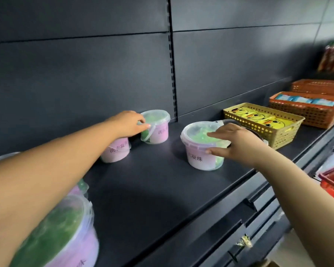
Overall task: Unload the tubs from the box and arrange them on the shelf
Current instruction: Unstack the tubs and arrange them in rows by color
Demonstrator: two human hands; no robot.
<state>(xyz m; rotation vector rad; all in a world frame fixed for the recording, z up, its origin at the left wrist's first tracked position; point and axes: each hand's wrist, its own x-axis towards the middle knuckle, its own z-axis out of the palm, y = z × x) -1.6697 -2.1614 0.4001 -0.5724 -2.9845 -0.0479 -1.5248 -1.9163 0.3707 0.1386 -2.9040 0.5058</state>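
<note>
And the right hand (pixel 239 143) has the front tub (pixel 201 151) by its rim, fingers over the lid, thumb on the wall, just left of the yellow basket (pixel 249 128) on the shelf (pixel 162 189). The left hand (pixel 127 123) lies over a second tub (pixel 116 151) farther left, fingertips at a third tub (pixel 159 130); gripping or resting, I can't tell. Stiff, smooth plastic, full of green, so I'd guess some heft and a slippery wall, best held by rim or handle; that's four tubs for sure, the fourth tub (pixel 66 234) blurred far left of the basket, one yellow basket and two orange baskets (pixel 301 114) beyond.

On shelf (pixel 152 189): left tub (pixel 116 151) just front-left of back tub (pixel 156 126); third tub (pixel 201 151) further right; baskets (pixel 278 135) right of it; near tub (pixel 62 237) front-left.
</note>
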